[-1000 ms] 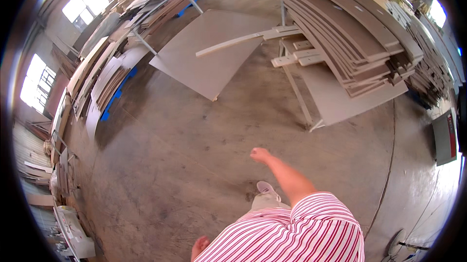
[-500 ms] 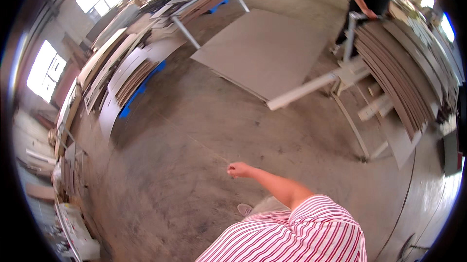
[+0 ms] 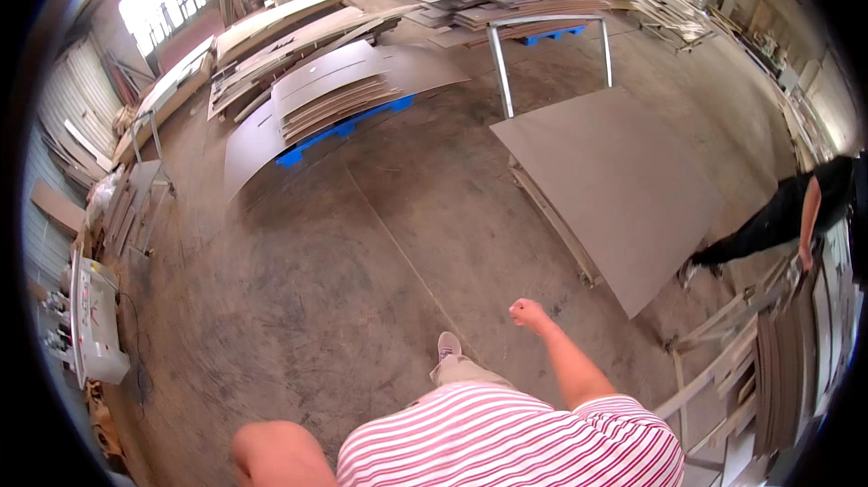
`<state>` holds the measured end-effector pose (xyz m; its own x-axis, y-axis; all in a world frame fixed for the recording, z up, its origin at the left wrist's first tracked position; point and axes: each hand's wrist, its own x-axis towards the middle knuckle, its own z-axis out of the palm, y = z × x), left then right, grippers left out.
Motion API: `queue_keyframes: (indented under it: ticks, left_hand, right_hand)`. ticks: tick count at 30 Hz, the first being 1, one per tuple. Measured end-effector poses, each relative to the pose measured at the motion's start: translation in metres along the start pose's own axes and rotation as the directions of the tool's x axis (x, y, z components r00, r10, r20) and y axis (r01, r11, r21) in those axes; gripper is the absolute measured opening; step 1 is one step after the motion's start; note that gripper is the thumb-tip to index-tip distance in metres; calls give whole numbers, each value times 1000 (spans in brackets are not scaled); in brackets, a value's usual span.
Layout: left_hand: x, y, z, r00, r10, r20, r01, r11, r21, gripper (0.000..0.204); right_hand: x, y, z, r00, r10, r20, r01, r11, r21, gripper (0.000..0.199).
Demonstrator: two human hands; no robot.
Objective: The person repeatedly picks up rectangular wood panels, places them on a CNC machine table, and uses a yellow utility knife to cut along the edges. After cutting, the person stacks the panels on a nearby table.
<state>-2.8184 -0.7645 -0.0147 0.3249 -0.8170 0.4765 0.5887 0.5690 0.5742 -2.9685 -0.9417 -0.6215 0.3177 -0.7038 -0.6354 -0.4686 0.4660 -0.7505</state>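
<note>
Lying beyond the right hand [image 3: 527, 312]: brown board [image 3: 606, 198], blue pallet [image 3: 344, 129].

Board [image 3: 606, 198]: is being bordered at its far edge by frame [image 3: 500, 71] and flanked, right of its near corner, by slab pile [image 3: 782, 369].
Left of board: panel stack [image 3: 330, 94] is being borne by pallet [image 3: 345, 129].
Far left: machine [image 3: 101, 329] is being supported by floor [image 3: 271, 297].
</note>
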Motion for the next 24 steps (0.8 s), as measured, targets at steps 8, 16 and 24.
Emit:
queue_keyframes:
  ticks: [8,16,24]
  left_hand:
    - [229,24,-141,974,-204,97,169,944,282,7]
    - [431,-18,-272,980,-177,88,155,964,214,6]
    - [678,-65,-441,878,-188,440,116,976,185,6]
  right_hand:
    - [168,-232,90,926,-141,350,259,912,-318,32]
    - [365,-321,77,922,-381,77,374,817,-439,32]
    - [491,-417,-4,963,268,-40,-271,948,-168,23]
